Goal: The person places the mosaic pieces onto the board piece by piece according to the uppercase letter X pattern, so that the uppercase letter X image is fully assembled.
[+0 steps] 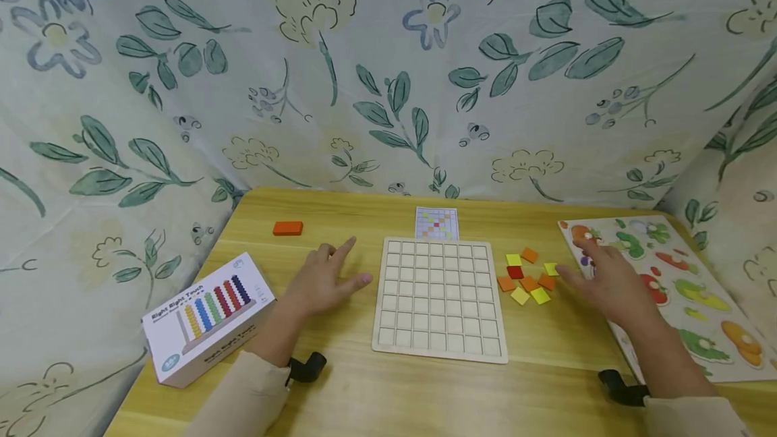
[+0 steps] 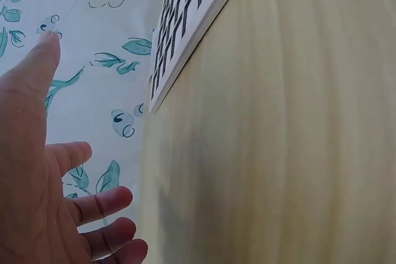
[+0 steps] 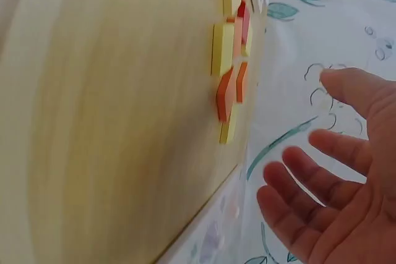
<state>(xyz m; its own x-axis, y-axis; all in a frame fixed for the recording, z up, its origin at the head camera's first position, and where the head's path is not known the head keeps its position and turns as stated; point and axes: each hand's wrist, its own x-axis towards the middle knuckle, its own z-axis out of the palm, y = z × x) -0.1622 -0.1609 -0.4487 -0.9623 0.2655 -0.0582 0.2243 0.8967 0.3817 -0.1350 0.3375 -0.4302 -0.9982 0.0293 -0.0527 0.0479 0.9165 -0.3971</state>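
A pale wooden grid board (image 1: 440, 299) lies in the middle of the table in the head view. Just left of it hovers my left hand (image 1: 324, 278), thumb and fingers spread, holding nothing. My right hand (image 1: 613, 282) is over the left part of a vegetable puzzle board (image 1: 674, 319), its fingers loose and free of any thing. Between that hand and the grid board lies a loose group of small square tiles: yellow tiles (image 1: 519, 296), orange tiles (image 1: 529, 255) and a red tile (image 1: 514, 272). Behind the grid board sits a printed pattern card (image 1: 436, 222), partly covered by the board's edge.
A white box (image 1: 209, 315) picturing coloured bead columns stands at the left, beside my left forearm. Farther back lies an orange-red block (image 1: 288, 228). Floral cloth (image 1: 388, 86) hangs behind the wooden table (image 1: 340, 383) and along its sides.
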